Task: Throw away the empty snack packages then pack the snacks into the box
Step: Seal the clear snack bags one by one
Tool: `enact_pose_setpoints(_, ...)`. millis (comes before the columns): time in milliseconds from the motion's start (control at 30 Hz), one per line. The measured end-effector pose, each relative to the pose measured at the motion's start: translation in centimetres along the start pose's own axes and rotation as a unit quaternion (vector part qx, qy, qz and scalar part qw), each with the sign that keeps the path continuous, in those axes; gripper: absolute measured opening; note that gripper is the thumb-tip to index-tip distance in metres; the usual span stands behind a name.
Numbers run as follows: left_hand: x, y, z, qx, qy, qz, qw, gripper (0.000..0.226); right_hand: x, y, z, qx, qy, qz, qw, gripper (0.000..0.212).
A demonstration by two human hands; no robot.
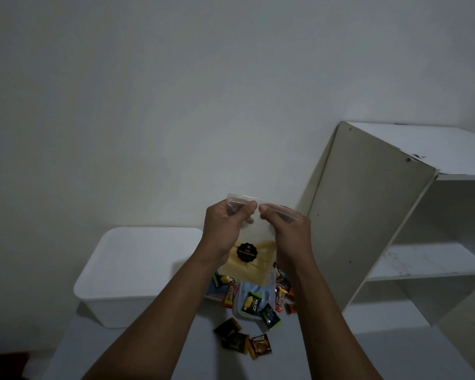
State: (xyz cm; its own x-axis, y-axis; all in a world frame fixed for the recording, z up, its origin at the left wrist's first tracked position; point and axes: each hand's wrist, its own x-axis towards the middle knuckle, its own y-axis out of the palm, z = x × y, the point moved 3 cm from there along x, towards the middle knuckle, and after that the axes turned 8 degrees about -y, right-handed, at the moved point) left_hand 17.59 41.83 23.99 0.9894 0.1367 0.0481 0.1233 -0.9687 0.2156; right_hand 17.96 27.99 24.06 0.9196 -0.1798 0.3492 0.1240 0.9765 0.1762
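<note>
I hold a clear zip bag (247, 259) with yellow snack sticks and a round black label up in front of me. My left hand (225, 229) pinches the bag's top strip on the left and my right hand (288, 231) pinches it on the right, thumbs almost touching. Below the bag lies a heap of small snack packets (254, 303), green-black, red and brown ones, partly hidden by the bag and my arms. A white box (132, 270) with its lid on stands to the left of the heap.
The box and packets rest on a pale table (209, 360). Three brown packets (244, 338) lie loose toward the near edge. A white shelf unit (395, 229) stands at the right, close to the heap. A bare wall is behind.
</note>
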Motion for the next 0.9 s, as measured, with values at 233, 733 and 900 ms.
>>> enact_pose_setpoints(233,0.6,-0.3,-0.3,-0.036,-0.021,-0.011,0.999,0.014,0.2,-0.6,0.1,0.045,0.042,-0.072,0.996,0.02)
enact_pose_setpoints(733,1.2,-0.5,0.2,-0.086,-0.046,-0.004,0.995,0.021,0.8,-1.0,-0.1,0.053,0.049,-0.018,0.997,0.042)
enact_pose_setpoints(900,1.9,-1.2,0.8,-0.038,-0.034,-0.05,0.997,0.016,0.7,-1.9,0.1,0.0,0.028,0.036,0.999,0.028)
